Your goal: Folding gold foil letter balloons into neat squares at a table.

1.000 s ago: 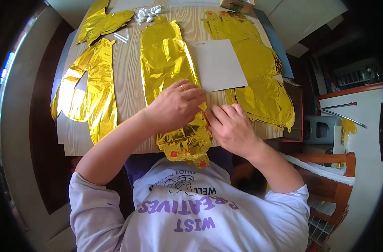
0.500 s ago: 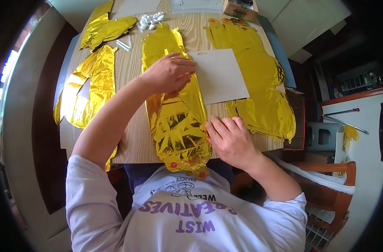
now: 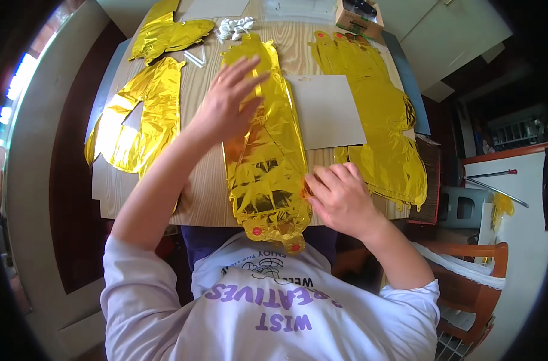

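A long, flat gold foil balloon (image 3: pixel 265 180) lies in front of me, with its near end and red round spots hanging past the table edge toward my shirt. My left hand (image 3: pixel 226 105) hovers over its upper left part, fingers spread and holding nothing. At the balloon's lower right edge, my right hand (image 3: pixel 345 197) has its fingers curled in and pinches the foil rim. Beside the balloon, a grey-white card (image 3: pixel 328 111) with a hang slot partly covers a stack of flat gold foil balloons (image 3: pixel 379 120) on the right.
Two more flat gold foil pieces lie at left: one curved (image 3: pixel 150 120), another (image 3: pixel 168 36) farther back. Near them are white thin tubes (image 3: pixel 194 58) and a white bundle (image 3: pixel 235 27). A cardboard box (image 3: pixel 359 21) stands at the back right. A wooden chair (image 3: pixel 484 289) is at right.
My left hand has lifted off the foil and its fingers have spread. My right hand stays at the balloon's right edge. The whole view has shifted slightly.
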`<state>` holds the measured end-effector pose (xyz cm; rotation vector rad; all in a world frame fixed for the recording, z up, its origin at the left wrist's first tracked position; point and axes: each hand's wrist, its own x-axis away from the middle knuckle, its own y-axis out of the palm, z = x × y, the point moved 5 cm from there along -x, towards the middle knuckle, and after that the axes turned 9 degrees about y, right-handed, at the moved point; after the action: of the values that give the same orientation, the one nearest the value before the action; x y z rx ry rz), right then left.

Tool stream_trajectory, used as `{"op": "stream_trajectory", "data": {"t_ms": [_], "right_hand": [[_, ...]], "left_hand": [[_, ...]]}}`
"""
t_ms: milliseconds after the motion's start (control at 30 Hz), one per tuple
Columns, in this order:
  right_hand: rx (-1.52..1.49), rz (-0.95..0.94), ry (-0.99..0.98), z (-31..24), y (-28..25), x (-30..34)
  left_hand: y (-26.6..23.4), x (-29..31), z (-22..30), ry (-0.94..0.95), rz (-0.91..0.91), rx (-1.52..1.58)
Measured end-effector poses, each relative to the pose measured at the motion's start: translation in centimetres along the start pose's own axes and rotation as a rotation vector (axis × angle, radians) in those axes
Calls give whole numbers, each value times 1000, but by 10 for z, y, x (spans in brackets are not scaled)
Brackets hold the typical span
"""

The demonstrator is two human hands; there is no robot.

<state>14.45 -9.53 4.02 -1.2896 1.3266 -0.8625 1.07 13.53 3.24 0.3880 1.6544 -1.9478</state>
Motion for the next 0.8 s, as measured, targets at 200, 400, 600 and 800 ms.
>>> {"op": "stream_trajectory", "data": {"t_ms": [200,400,600,800], "right_hand": [[-263,-106,195,40,-9,-17],[212,-21,205,74,13,-37],[83,-100,89,10,25,-20],[-74,-34,127,-12,22,13]], "left_hand": [[-15,85,85,-170,-288,53],[-7,113,108,-170,-311,-35],[-15,123,121,-163,-310,-17],[-28,129,133,-135,-311,42]]}}
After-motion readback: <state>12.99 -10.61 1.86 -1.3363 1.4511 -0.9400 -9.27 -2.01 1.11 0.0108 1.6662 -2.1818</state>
